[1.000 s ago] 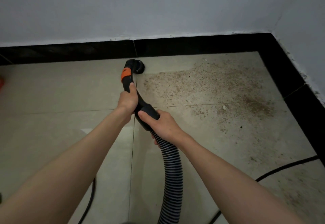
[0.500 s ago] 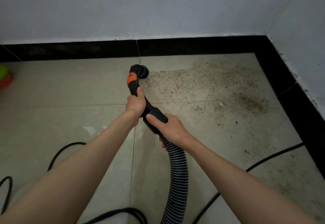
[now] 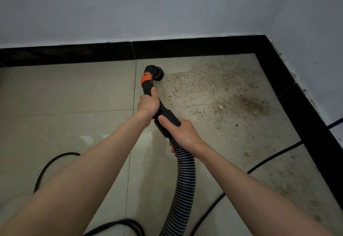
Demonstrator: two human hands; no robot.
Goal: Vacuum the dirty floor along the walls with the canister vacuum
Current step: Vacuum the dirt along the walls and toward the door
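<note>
While the left hand [image 3: 148, 104] grasps the black curved handle [image 3: 148, 89] below its orange collar [image 3: 146, 79], the right hand [image 3: 182, 131] grasps the cuff of the ribbed hose [image 3: 183, 183]; the round nozzle [image 3: 157, 72] meets the floor [image 3: 65, 91] near the far baseboard [image 3: 185, 47], beside scattered brown dirt [image 3: 219, 91].

I count one vacuum hose [image 3: 182, 183], one round nozzle [image 3: 157, 72], two black cables [image 3: 259, 167], and my two hands [image 3: 148, 104].
</note>
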